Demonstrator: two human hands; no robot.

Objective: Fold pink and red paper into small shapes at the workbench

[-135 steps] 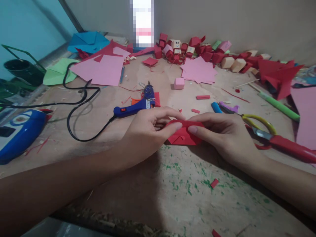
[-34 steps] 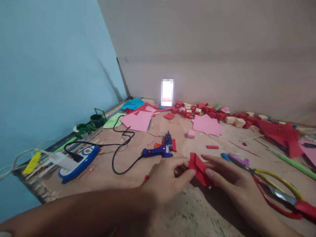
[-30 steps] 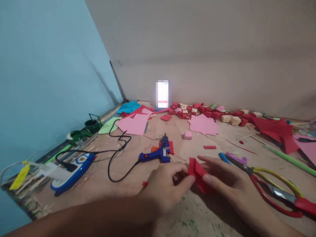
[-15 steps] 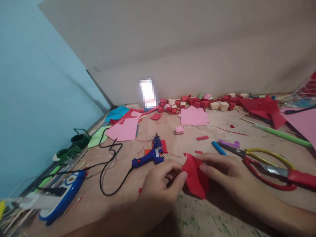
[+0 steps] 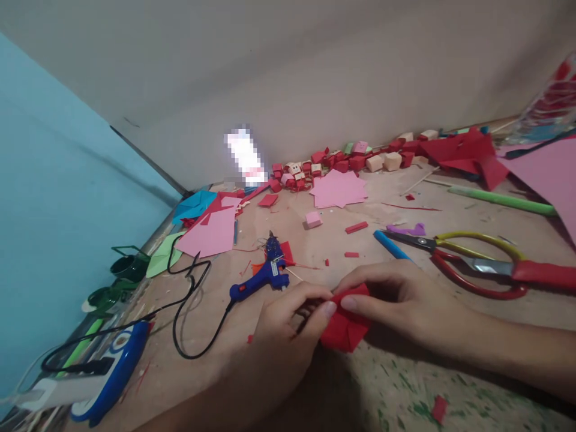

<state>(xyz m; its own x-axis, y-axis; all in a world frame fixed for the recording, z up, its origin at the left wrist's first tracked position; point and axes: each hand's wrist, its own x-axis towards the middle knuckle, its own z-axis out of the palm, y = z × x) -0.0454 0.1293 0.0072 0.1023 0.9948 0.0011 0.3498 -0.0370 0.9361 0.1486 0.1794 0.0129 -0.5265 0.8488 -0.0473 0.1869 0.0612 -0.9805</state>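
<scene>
A piece of red paper (image 5: pixel 345 331) with creases is held between both hands, low in the middle of the view. My left hand (image 5: pixel 292 324) pinches its left edge between thumb and fingers. From the other side, my right hand (image 5: pixel 400 297) grips the top of the paper, thumb in front and fingers behind. Just beyond the left hand lies a blue glue gun (image 5: pixel 258 279) with its black cord. Scissors (image 5: pixel 472 258) with yellow and red handles rest to the right of my right hand, beside a blue stick (image 5: pixel 391 245).
Pink paper sheets (image 5: pixel 339 191) and a small pink box (image 5: pixel 314 219) lie farther back. Several small red and cream boxes (image 5: pixel 382 162) line the wall near a lit phone (image 5: pixel 246 157). A blue and white power strip (image 5: pixel 112 372) sits at left; a green stick (image 5: pixel 501 201) lies right.
The red paper has been folded over and looks more compact. Both hands have drawn closer together. The whole view has tilted and shifted, so a red scrap shows at the lower right.
</scene>
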